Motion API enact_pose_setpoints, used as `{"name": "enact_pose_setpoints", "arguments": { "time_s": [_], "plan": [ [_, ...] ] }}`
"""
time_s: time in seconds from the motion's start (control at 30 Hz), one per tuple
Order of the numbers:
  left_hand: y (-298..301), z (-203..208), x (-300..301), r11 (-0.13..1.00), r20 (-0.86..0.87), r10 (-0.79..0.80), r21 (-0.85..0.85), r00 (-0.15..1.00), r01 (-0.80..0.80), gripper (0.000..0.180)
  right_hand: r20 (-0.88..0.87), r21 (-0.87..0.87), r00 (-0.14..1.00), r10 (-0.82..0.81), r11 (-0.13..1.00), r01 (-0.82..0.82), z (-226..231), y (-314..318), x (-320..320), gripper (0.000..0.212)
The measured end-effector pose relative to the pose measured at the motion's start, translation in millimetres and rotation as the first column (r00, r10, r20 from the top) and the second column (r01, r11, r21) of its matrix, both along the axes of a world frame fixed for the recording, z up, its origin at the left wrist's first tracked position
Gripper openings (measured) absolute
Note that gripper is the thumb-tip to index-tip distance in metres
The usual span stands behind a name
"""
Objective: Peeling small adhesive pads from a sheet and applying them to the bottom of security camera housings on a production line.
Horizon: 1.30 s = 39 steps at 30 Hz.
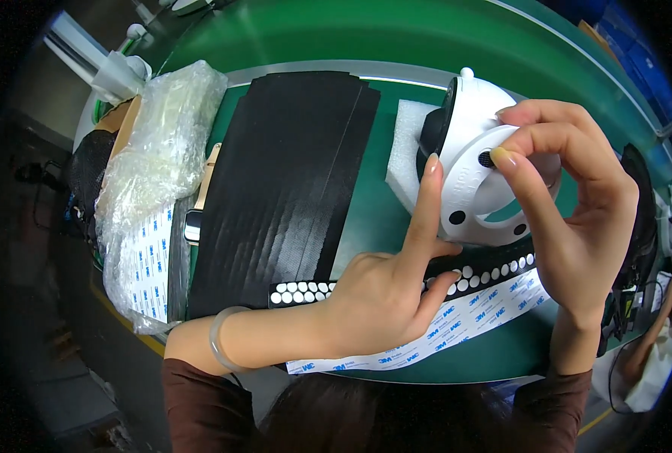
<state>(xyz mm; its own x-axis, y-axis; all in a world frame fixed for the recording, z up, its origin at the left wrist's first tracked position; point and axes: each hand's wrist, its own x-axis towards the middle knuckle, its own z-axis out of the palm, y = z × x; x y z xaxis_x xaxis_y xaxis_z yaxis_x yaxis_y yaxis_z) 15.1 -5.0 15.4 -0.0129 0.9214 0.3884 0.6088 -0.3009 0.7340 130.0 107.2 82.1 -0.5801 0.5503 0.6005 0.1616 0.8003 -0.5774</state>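
A white, dome-shaped device with a dark lens-like part lies tilted at the right of the table, its ring-shaped base facing me. My right hand has thumb and index finger pinched at a small black textured pad on the ring. Two more black pads sit lower on that ring. My left hand stretches its index finger to the ring's left edge. Its thumb lies over a black strip of round white adhesive dots, apparently gripping it; the other fingers are mostly hidden.
White printed backing paper runs below the strip. A black sheet stack covers the left middle of the green table. White foam stands behind the device. Bubble wrap is piled at far left. Another person's arm shows at far right.
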Motion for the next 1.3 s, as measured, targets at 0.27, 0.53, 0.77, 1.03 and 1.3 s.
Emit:
{"name": "enact_pose_setpoints", "arguments": {
  "time_s": [0.27, 0.53, 0.77, 1.03, 1.3],
  "plan": [
    [0, 1, -1, 0.999, -0.023, 0.001, 0.033, 1.000, 0.000, 0.095, 0.051, 0.132, 0.998, -0.030, 0.991, 0.023, 2, -1, -2, 0.005],
    [-1, -7, 3, 0.998, -0.021, 0.057, 0.030, 0.998, -0.056, 0.093, 0.028, 0.020, 0.999, 0.029, 0.999, -0.030, 11, 0, -2, 0.033],
    [-3, 10, 3, 0.895, 0.040, 0.036, -0.446, 0.999, -0.015, 0.040, 0.119, 0.369, 0.993, 0.000, 0.928, -0.044, 25, 16, 46, 0.024],
    [2, 11, -2, 0.869, 0.356, -0.067, -0.439, 0.932, 0.230, 0.018, 0.493, -0.060, 0.852, 0.177, 0.984, -0.169, -27, -9, 67, 0.019],
    [0, 14, -2, 0.913, 0.272, -0.019, -0.387, 0.962, 0.128, 0.012, 0.254, -0.207, 0.949, 0.187, 0.969, -0.135, -40, -19, 61, 0.016]
  ]
}}
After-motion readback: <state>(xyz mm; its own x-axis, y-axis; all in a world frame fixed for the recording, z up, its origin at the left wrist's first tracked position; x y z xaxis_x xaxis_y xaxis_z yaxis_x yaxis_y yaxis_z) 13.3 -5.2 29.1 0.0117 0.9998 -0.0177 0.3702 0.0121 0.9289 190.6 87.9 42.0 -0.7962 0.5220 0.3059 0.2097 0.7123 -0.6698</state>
